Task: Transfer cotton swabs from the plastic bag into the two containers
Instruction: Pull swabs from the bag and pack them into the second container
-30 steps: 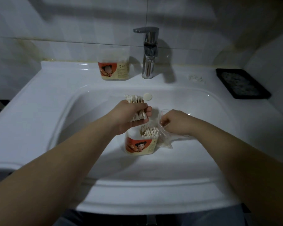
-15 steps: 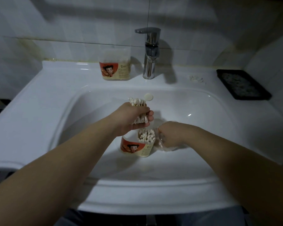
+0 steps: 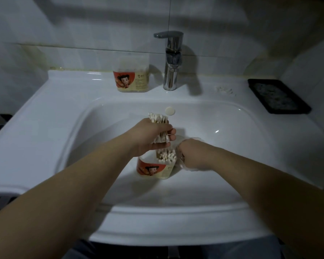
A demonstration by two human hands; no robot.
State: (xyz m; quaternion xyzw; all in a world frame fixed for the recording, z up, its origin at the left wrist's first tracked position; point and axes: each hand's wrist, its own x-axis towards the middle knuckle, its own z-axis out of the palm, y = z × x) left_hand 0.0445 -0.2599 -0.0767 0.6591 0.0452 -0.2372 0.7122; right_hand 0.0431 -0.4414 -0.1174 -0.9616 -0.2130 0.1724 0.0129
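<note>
Down in the sink (image 3: 45, 118) basin: open container (image 3: 153, 170), cotton swabs (image 3: 166, 156) upright along its right side. Directly above, partly blocking it: left hand (image 3: 150, 135), fingers clamped round a thick bundle (image 3: 158, 118) of swabs. Touching its right wall: right hand (image 3: 193, 156) amid crumpled plastic bag (image 3: 180, 162), fingers hidden, grip impossible to tell. Behind, on the ledge: second container (image 3: 132, 75) beside faucet (image 3: 171, 71); loose swabs (image 3: 224, 89) and black tray (image 3: 278, 96) farther right.

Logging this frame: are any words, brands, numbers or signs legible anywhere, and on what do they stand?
No text here can be read.
Back container, on the sink ledge: red cartoon label with a small logo and fine print, too blurred to read.
Front container, down in the bowl: same kind of label, print too small to read.
Tap and black tray: no markings visible.
</note>
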